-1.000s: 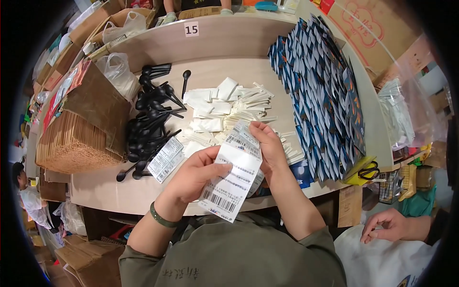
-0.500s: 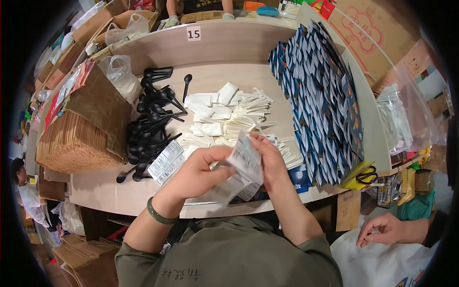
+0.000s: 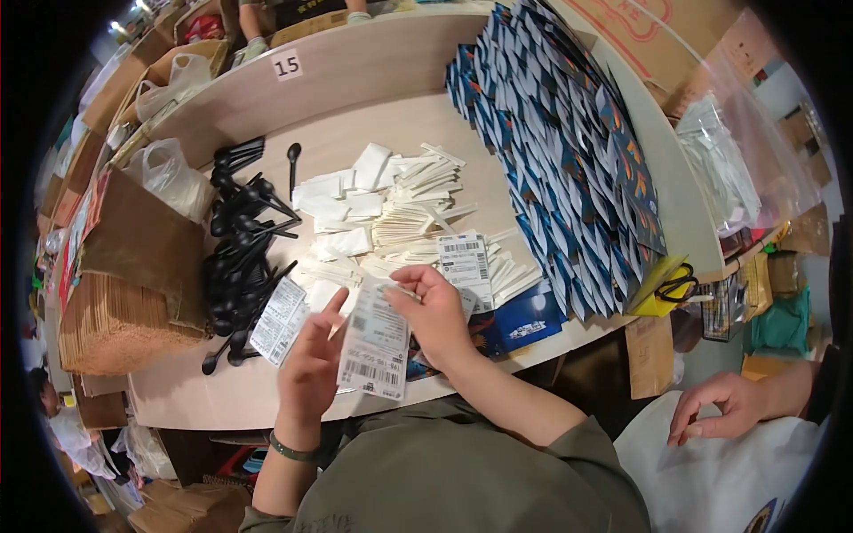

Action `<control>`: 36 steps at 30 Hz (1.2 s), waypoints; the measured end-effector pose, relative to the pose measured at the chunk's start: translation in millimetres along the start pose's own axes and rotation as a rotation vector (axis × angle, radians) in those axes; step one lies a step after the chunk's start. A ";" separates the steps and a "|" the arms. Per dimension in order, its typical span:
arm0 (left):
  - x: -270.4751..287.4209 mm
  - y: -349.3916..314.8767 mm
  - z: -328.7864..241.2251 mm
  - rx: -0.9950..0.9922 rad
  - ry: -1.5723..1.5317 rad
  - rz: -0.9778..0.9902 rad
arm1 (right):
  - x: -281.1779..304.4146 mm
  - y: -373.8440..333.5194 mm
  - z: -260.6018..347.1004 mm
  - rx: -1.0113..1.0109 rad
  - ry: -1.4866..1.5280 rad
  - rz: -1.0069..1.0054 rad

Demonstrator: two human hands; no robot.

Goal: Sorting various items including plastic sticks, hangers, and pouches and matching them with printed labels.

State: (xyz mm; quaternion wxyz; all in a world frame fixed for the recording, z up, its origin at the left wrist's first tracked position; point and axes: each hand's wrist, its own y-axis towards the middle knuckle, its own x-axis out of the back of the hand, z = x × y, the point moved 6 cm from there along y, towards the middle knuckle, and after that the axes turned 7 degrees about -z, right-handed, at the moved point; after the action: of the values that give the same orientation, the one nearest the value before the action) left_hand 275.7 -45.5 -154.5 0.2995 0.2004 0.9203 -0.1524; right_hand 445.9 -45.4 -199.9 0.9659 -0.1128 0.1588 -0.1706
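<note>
A printed label sheet (image 3: 373, 351) with a barcode hangs over the table's front edge. My right hand (image 3: 437, 320) pinches its upper right edge between thumb and fingers. Beside the sheet's left edge, my left hand (image 3: 309, 369) has its fingers spread, slightly blurred. Another label sheet (image 3: 466, 266) lies just beyond my right hand, and a third label sheet (image 3: 280, 322) rests left of my left hand. A dark blue packet (image 3: 530, 327) lies flat to the right. Past my hands spreads a pile of white folded packets and thin cream strips (image 3: 404, 209).
Black plastic spoons (image 3: 240, 258) are heaped at left, next to a carton of brown sheets (image 3: 133, 320). Upright blue packets (image 3: 560, 169) fill the right side. Black-handled scissors (image 3: 677, 282) sit at the right edge. Another person's hand (image 3: 720, 407) rests at lower right.
The view has turned, shifting the table leftward. My hands have moved apart; the left has opened away from the sheet, which now hangs flatter and shows its print.
</note>
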 end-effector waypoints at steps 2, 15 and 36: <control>-0.2 1.2 3.4 0.177 -0.370 -0.144 | 0.1 0.7 18.1 0.110 -0.127 -0.020; 47.2 55.9 37.2 -0.094 0.639 -0.438 | 73.7 -37.5 19.6 0.118 -1.403 -0.143; 95.4 -89.0 7.2 -0.641 1.633 -0.578 | 85.2 29.3 15.6 0.351 -1.460 -0.312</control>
State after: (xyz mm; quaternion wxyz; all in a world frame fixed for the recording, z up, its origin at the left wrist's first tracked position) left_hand 167.7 -99.6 -204.2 -0.4511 -0.0842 0.8584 0.2294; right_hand 535.8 -47.1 -216.3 0.7942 -0.0630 -0.5668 -0.2098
